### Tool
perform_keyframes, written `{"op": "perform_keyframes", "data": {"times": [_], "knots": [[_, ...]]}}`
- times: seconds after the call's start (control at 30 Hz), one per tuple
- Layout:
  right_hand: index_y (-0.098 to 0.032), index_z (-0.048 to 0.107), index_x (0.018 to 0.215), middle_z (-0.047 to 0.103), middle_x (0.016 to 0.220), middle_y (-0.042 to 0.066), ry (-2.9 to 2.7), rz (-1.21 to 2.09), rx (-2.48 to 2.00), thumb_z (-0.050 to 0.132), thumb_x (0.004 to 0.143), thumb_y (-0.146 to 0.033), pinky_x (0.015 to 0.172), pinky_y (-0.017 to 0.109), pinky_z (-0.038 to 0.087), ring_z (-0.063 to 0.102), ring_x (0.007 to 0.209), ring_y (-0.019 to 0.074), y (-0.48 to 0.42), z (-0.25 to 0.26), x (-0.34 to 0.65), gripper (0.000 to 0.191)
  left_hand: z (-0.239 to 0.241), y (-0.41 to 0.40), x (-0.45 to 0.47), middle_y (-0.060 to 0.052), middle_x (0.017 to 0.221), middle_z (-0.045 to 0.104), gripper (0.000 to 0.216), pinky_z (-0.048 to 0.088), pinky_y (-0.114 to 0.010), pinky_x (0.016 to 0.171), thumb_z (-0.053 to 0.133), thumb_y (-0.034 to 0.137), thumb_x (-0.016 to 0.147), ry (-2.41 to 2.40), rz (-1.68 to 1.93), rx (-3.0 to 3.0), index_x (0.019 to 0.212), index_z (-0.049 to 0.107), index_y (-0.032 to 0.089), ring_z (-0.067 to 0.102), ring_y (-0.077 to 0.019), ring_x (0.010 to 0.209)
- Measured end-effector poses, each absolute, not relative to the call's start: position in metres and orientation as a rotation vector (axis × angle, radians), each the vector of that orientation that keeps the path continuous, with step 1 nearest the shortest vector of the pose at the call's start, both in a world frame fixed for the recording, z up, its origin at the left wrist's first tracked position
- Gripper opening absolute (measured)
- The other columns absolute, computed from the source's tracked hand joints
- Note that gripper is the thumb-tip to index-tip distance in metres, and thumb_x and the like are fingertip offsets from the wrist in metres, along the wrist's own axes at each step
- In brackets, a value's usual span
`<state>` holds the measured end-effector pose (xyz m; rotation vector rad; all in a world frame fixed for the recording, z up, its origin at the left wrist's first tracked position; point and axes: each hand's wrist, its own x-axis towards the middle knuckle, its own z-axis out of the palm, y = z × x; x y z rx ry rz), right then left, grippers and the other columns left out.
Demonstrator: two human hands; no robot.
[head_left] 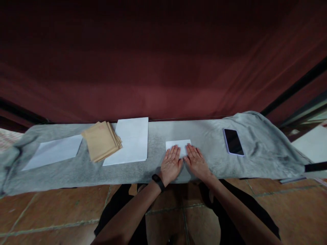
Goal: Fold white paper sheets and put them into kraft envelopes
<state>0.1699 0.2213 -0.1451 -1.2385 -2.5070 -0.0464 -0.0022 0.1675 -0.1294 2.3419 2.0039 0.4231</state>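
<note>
A folded piece of white paper (pixel 178 142) lies on the grey cloth in front of me, its near part partly covered by my hands. My left hand (pixel 171 162) rests flat on its left side, fingers stretched out and pointing away from me. On its right side my right hand (pixel 196 161) lies flat too, fingers extended. The two thumbs come close together over the paper's near edge. Neither hand grips anything.
A grey cloth (pixel 163 173) covers the long narrow surface. To the left are a stack of brown envelopes (pixel 100 141), white sheets (pixel 134 139) partly under it, and another white sheet (pixel 55 151). A phone (pixel 233 142) lies right. A dark red curtain (pixel 158 85) hangs behind.
</note>
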Motion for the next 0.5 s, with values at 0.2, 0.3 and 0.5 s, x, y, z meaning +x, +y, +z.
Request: {"op": "perform_keyframes", "data": {"times": [0.2, 0.3, 0.5], "knots": [[-0.006, 0.038, 0.157, 0.043, 0.161, 0.017, -2.491, -0.058, -1.260, 0.035, 0.109, -0.035, 0.124, 0.048, 0.028, 0.040, 0.150, 0.0280, 0.221, -0.145, 0.176, 0.057, -0.130, 0.170, -0.017, -0.016, 0.166, 0.035, 0.061, 0.024, -0.047, 0.128, 0.035, 0.039, 0.106, 2.130, 0.386, 2.226, 0.158, 0.034, 0.008, 0.026, -0.0255, 0.157], [-0.006, 0.040, 0.156, 0.045, 0.159, 0.017, -2.494, -0.020, -1.275, 0.034, 0.109, -0.034, 0.124, 0.049, 0.028, 0.041, 0.149, 0.0283, 0.224, -0.144, 0.177, 0.055, -0.128, 0.173, -0.021, -0.016, 0.165, 0.035, 0.061, 0.022, -0.049, 0.129, 0.033, 0.040, 0.107, 2.165, 0.386, 2.202, 0.158, 0.034, 0.008, 0.026, -0.0263, 0.157], [-0.010, 0.046, 0.154, 0.046, 0.159, 0.014, -2.509, 0.054, -1.255, 0.034, 0.109, -0.032, 0.124, 0.049, 0.029, 0.043, 0.148, 0.0271, 0.227, -0.141, 0.179, 0.052, -0.124, 0.178, -0.015, -0.018, 0.164, 0.037, 0.059, 0.021, -0.050, 0.129, 0.033, 0.038, 0.107, 2.096, 0.416, 2.258, 0.156, 0.037, 0.005, 0.027, -0.0269, 0.156]]}}
